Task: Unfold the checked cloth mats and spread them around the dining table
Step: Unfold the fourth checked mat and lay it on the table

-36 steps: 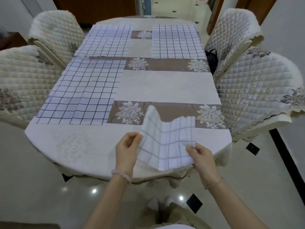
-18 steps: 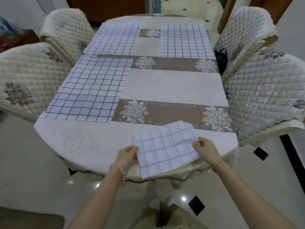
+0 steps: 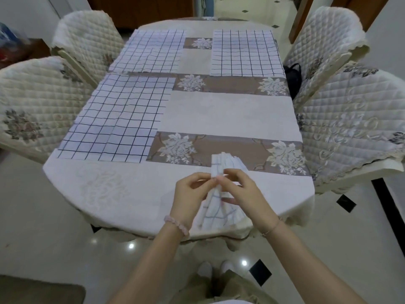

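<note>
left grip (image 3: 189,194) and right grip (image 3: 245,195) both pinch the bunched checked mat (image 3: 215,208) in curled fingertips, at 6 o'clock over the tabletop (image 3: 122,189) edge. tugged unevenly, its folds could snag, or the mat could slide off that edge. beyond, three spread mats (image 3: 116,119) lie at 10, 11 and 1 o'clock; a wide fling might ruffle the nearest.

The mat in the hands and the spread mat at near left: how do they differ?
The held mat is folded into a narrow bundle, pinched by the left hand and right hand; the near-left mat lies spread flat on the tablecloth. The held mat shows only a few checks; the near-left mat shows many. Both are white with a dark grid.
</note>
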